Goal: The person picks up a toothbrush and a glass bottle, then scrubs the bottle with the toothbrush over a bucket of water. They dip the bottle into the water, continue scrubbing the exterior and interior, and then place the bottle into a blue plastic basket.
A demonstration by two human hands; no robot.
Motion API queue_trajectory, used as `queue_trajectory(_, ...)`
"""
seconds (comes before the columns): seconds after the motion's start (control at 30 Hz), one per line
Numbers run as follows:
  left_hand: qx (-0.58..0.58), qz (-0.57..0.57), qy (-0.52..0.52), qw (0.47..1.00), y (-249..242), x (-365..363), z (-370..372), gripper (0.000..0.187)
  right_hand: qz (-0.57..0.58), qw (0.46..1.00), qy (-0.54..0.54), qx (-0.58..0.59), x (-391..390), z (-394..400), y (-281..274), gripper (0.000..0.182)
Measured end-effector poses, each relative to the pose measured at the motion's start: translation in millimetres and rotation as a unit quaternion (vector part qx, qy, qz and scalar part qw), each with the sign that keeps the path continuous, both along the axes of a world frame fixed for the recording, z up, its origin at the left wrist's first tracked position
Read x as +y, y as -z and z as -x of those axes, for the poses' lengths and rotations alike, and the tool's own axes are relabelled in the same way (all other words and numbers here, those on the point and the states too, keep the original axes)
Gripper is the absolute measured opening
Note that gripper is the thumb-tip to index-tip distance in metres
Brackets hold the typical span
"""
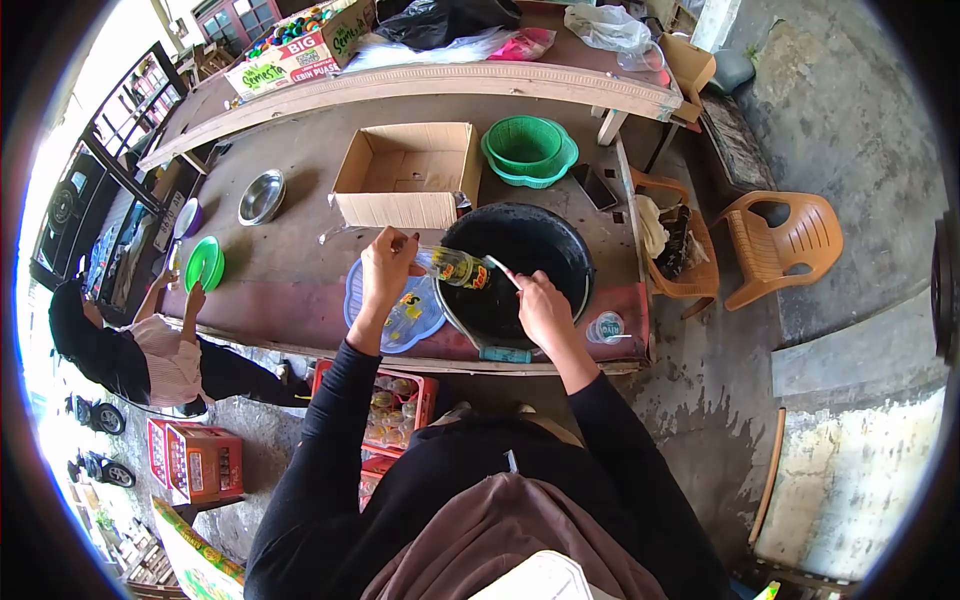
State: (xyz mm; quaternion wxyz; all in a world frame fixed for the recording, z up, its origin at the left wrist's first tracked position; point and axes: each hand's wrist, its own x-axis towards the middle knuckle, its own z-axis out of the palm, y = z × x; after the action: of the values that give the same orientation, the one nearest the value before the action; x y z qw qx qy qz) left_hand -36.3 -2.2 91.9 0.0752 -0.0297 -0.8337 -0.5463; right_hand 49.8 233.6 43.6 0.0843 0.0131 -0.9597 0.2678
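Observation:
My left hand (388,265) is closed around one end of a clear glass bottle (458,268) with yellow and red print, held sideways over a large black tub (582,262). In my right hand (545,310) is a thin brush (503,268) with a pale pinkish handle, its head at the other end of the bottle. Dark water appears to fill the tub. Just left of it, partly under my left forearm, lies a light blue basin (428,333) with clear, yellow-printed items inside. A small clear plastic cup (606,327) stands right of the tub.
Behind the tub are an open cardboard box (400,208), green basins (545,180) and a phone (594,187). A metal bowl (262,197) stands farther left. Another person (160,350) handles a green bowl (204,265). Red crates of bottles (425,400) sit below; plastic chairs (790,235) stand right.

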Motion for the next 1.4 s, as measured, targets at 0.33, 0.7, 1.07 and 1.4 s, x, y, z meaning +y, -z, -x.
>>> queue_trajectory(0.33, 0.058, -0.001, 0.004, 0.998, -27.0, -2.4, -18.4, 0.018, -0.062, 0.996, 0.022, -0.052, 12.1, 0.0, -4.2, 0.019)
queue_trajectory(0.7, 0.095, -0.048, -0.059, 0.993, -63.9, -38.9, -33.8, 0.012, 0.012, 0.998, 0.034, 0.044, 19.1, -28.6, -14.7, 0.025)
queue_trajectory(1.07, 0.122, -0.003, -0.1, 0.988, -85.4, -63.6, -31.4, 0.018, 0.038, 0.996, 0.03, 0.075, 21.7, -33.4, -1.8, 0.029)
queue_trajectory(1.4, 0.123, 0.036, -0.188, 0.974, -62.6, -121.9, -25.8, 0.018, 0.079, 0.99, 0.043, 0.106, 16.0, -34.1, -0.5, 0.03)
